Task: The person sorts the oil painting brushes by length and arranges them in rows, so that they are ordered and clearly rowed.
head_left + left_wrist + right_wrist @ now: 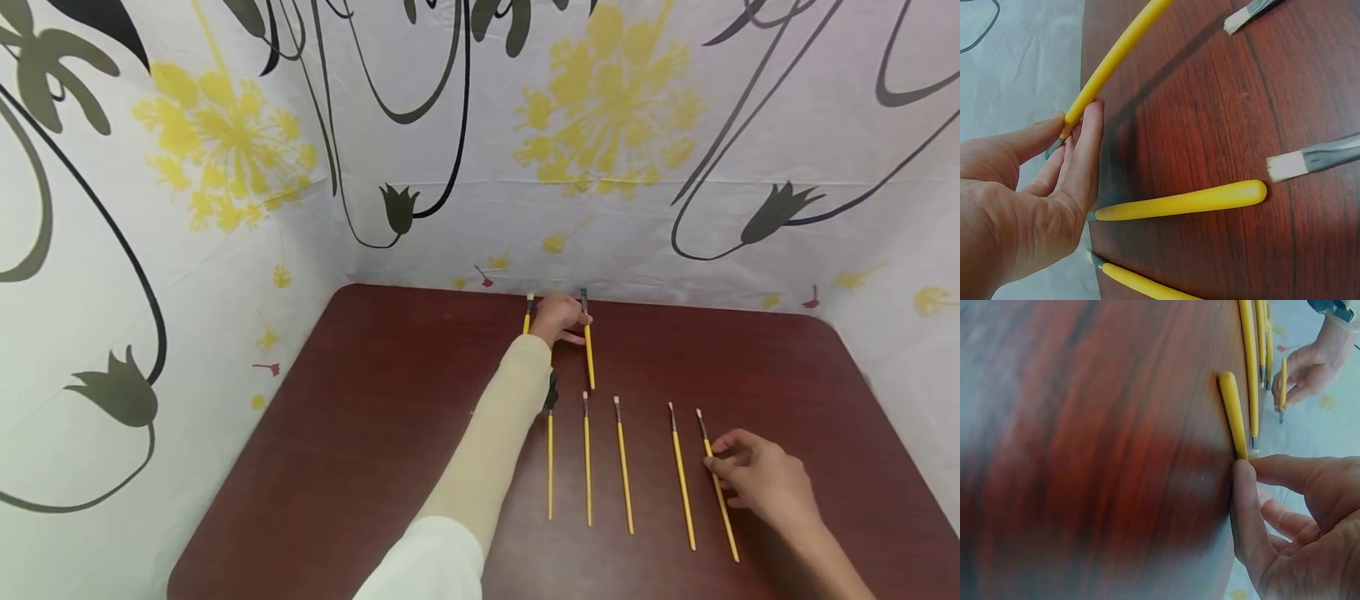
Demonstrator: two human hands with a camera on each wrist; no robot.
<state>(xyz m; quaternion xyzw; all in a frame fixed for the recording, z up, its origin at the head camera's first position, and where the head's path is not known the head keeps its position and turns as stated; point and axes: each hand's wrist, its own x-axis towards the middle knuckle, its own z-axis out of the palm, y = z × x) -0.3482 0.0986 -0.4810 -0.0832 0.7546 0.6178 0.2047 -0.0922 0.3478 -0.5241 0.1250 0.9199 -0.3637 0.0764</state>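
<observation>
At the table's far edge my left hand [558, 315] pinches a yellow-handled paintbrush [590, 367] near its metal collar. In the left wrist view that paintbrush [1116, 56] slants up off the wood, its handle casting a shadow. Beside the hand lie two more paintbrushes, one with a thick handle [1191, 201]; in the head view the sleeve partly covers them. Over on the right, my right hand [768, 482] holds a thin paintbrush [725, 517] between thumb and fingers. In the right wrist view this paintbrush's handle [1232, 409] lies along the tabletop.
Several thin paintbrushes, such as the one left of my right hand [681, 475] and another nearer the middle [624, 475], lie in a front row on the dark red table [360, 417]. A flower-patterned white cloth [450, 150] hangs behind and at the sides.
</observation>
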